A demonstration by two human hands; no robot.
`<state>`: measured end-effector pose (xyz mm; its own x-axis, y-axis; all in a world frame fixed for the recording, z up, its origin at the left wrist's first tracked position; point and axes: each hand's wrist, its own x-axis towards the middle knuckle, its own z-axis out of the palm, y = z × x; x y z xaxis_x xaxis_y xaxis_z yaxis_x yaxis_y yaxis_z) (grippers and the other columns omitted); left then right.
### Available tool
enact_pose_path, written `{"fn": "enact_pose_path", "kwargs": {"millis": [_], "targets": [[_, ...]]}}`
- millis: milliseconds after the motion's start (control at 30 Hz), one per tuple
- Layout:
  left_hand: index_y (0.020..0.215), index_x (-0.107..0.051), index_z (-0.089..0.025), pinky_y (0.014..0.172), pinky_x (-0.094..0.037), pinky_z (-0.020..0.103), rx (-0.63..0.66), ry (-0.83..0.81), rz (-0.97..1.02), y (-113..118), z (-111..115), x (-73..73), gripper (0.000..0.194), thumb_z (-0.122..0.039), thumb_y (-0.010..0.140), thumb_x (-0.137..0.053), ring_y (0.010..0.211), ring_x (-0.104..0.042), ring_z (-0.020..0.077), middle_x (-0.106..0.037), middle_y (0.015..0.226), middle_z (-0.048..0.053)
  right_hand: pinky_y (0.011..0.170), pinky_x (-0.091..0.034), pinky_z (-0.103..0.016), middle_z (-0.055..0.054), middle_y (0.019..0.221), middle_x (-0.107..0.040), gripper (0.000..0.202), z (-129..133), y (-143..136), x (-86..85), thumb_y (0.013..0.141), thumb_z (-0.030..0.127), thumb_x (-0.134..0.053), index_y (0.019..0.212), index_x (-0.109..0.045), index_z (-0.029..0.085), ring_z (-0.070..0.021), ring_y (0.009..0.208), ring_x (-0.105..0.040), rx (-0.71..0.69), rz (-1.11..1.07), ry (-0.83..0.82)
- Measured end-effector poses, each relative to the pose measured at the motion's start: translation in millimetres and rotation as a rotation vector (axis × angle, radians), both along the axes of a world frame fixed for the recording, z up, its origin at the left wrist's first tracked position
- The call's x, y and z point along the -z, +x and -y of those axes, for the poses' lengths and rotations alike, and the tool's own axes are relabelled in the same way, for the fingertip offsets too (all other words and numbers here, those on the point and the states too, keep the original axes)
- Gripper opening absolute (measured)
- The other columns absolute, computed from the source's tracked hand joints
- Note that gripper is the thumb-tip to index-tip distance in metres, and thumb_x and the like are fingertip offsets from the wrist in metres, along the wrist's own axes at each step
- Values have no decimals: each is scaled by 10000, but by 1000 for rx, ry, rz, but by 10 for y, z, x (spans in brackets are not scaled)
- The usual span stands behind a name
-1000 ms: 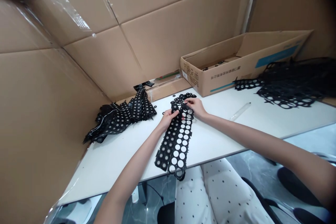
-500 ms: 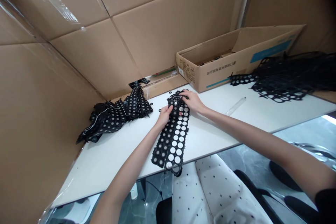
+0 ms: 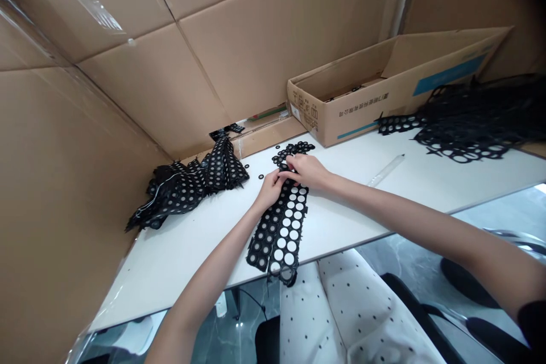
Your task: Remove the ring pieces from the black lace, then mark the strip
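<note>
Here's the white tabletop (image 3: 341,213), and on its right half lies a clear, slim tube (image 3: 386,171), dark-tipped. Behind it, a cardboard wall (image 3: 273,40) rises; at its back right, an open cardboard box (image 3: 354,116). Down below it, a thin dark cable (image 3: 255,299) and glossy floor (image 3: 379,261).

My right grip (image 3: 310,172) now touches my left grip (image 3: 268,189) over the black strips (image 3: 279,227); before, a gap separated them.
</note>
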<state>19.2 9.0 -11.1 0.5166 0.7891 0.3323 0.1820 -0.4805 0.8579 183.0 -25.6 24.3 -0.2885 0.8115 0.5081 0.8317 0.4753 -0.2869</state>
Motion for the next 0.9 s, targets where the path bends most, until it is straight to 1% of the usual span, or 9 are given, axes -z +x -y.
{"fn": "enact_pose_path", "kwargs": {"millis": [67,133,300,433,500,567,700,800,900], "targets": [[800,-631,-141,711,-427,276,36,74,-68,-14,36,-35,238,-299,871,-467,734,-565,170,-651,770,37,550,-262,-253,-49,641,-543,370,-15,15,33,884,490,-424,759,-531,159,-158,588,-453,-36,47,-58],[811,-653,-142,707,-434,278,80,110,-119,-34,62,-69,261,-294,880,-453,722,-576,170,-666,767,39,545,-242,-249,-17,592,-498,368,-23,51,42,903,461,-397,714,-509,165,-139,563,-420,-147,19,-96],[747,-666,-137,667,-439,279,119,115,-133,-70,91,-138,260,-298,858,-495,649,-572,168,-659,674,22,505,-237,-232,45,519,-333,462,-51,73,67,861,528,-428,563,-372,180,-93,502,-314,-463,-427,-334],[804,-676,-153,797,-441,297,245,46,-94,-41,136,-157,254,-322,859,-495,805,-602,194,-679,793,34,456,-185,-237,66,501,-251,471,-153,68,133,868,560,-368,567,-290,206,-81,447,-220,-447,-918,-425],[843,-669,-150,821,-433,302,261,-36,-51,-9,152,-137,259,-351,854,-505,832,-599,194,-680,847,42,454,-182,-239,70,494,-239,458,-184,98,130,878,542,-358,572,-287,209,-82,441,-206,-418,-987,-400],[810,-649,-137,764,-439,295,197,-145,30,21,147,-103,285,-396,834,-532,762,-590,181,-671,795,38,472,-216,-239,58,506,-283,449,-167,130,93,875,519,-388,566,-316,202,-86,462,-251,-384,-876,-319],[785,-611,-128,703,-435,282,121,-339,178,48,82,-41,309,-436,790,-587,692,-573,161,-653,733,26,537,-282,-245,30,548,-397,393,-36,137,-24,870,463,-442,595,-404,186,-103,515,-352,-215,-556,35],[768,-607,-129,679,-427,274,84,-344,193,47,35,-11,304,-432,787,-594,660,-557,150,-633,690,13,565,-298,-247,7,589,-459,339,30,113,-66,873,448,-454,669,-473,178,-116,541,-394,-169,-375,186],[737,-605,-138,643,-418,263,55,-253,164,47,18,11,303,-438,780,-600,634,-535,141,-611,651,-4,571,-281,-249,-20,622,-509,356,16,95,-39,846,504,-482,724,-520,172,-138,580,-431,-151,-140,158]]}}
